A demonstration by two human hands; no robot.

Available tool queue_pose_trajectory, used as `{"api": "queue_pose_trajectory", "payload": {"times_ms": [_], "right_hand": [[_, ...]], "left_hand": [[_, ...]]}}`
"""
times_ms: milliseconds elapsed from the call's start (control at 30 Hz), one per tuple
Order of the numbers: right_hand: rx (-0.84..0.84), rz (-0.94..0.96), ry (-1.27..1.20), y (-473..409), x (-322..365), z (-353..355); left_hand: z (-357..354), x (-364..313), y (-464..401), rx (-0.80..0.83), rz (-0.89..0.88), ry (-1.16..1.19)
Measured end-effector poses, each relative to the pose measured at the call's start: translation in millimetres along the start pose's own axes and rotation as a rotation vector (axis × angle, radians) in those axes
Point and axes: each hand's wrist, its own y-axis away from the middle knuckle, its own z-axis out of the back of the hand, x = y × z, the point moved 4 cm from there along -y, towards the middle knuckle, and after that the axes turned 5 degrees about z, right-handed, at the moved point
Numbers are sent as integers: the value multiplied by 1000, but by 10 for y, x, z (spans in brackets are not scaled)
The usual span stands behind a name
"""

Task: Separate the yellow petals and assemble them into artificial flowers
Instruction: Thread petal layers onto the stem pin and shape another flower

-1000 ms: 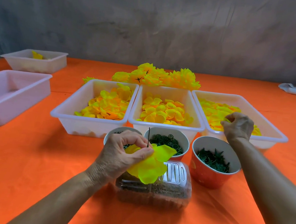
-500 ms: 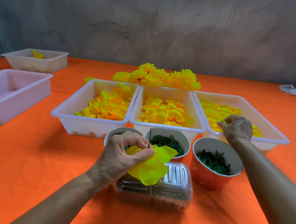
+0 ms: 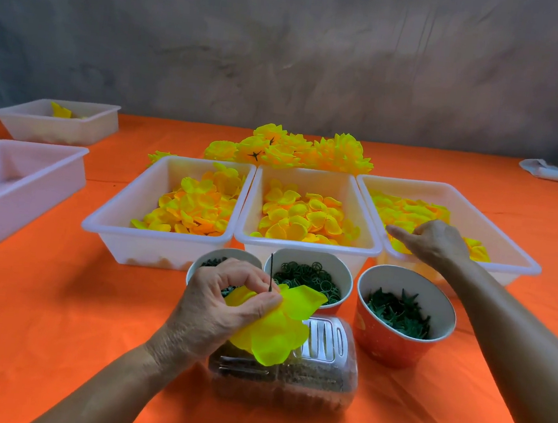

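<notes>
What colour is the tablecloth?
Bright orange tablecloth, seen best in the head view.

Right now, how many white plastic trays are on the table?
5. Three sit side by side in the middle, holding yellow petals: left, centre, right. Two more are on the left: a near one and a far one. None seem hidden.

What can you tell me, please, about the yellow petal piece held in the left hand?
The yellow petal piece is a thin, translucent, bright yellow-green sheet with rounded lobes, looking like fabric or plastic. A thin dark pin stands upright through it. The left hand pinches it at the pin, holding it above a clear plastic box, lobes drooping toward the lid.
</notes>
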Motion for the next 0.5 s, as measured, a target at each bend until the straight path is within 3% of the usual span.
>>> {"api": "queue_pose_trajectory", "payload": {"times_ms": [167,367,500], "right_hand": [[-127,-5,-79,-141,47,32],[-328,-181,-274,-218,-188,172],[-317,-200,-442,-209,-404,260]], "left_hand": [[-3,14,-12,11,8,-15],[-6,14,-15,22,-6,-17],[-4,16,-31,25,-19,-7]]}}
